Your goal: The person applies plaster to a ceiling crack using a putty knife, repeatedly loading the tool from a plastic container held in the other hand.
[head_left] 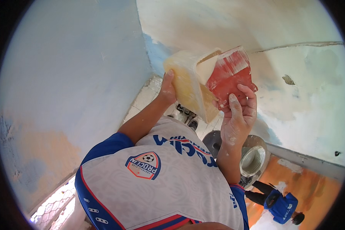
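Observation:
My left hand [168, 87] is closed on the side of a yellowish plastic tub [183, 86], thumb against its wall. The tub is tilted, with its open mouth facing right, and pale putty [205, 69] shows inside. In my right hand [239, 115] is a red flat putty spreader [227, 76], pinched between thumb and fingers at its lower end. White putty is smeared along the spreader's upper edge, which stands up beside the tub's mouth. The spreader overlaps part of the tub's rim, so I cannot tell whether they touch. Putty spots both my hands.
A bluish wall [76, 65] rises at the left, and a patchy wall [314, 99] with a small hole [288, 79] at the right. Below my right arm stands a round putty-stained container [253, 160]. Another person in blue [281, 207] is at the lower right. Floor tiles [146, 95] show beneath.

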Demonstrator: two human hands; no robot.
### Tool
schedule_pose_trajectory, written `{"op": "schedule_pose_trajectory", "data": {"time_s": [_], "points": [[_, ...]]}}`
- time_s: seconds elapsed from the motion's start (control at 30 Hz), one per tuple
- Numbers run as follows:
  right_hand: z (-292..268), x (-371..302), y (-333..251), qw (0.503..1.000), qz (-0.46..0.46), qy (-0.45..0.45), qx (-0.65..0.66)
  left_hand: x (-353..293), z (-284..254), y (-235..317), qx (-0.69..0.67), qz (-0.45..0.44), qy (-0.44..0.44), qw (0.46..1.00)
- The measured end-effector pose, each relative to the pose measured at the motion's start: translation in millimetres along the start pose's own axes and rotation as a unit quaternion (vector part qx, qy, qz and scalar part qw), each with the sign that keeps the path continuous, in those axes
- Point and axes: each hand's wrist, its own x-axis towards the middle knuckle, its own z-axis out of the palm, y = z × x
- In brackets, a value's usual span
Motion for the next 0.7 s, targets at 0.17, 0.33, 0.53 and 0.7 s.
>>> {"op": "schedule_pose_trajectory", "data": {"time_s": [0.17, 0.33, 0.53, 0.7], "points": [[-28, 4, -2, 0.998, 0.019, 0.033, -0.047, -2, -3, -19, 0.061, 0.007, 0.023, 0.998], [-48, -1, 2, 0.993, -0.029, 0.065, -0.097, 0, -2, -22, 0.053, -0.035, -0.012, 0.998], [-54, -25, -10, 0.973, -0.052, 0.100, -0.201, -1, 9, -47, 0.069, -0.074, 0.021, 0.995], [-90, -41, -12, 0.918, -0.134, 0.076, -0.367, 7, 28, -57, -0.088, -0.112, -0.022, 0.990]]}}
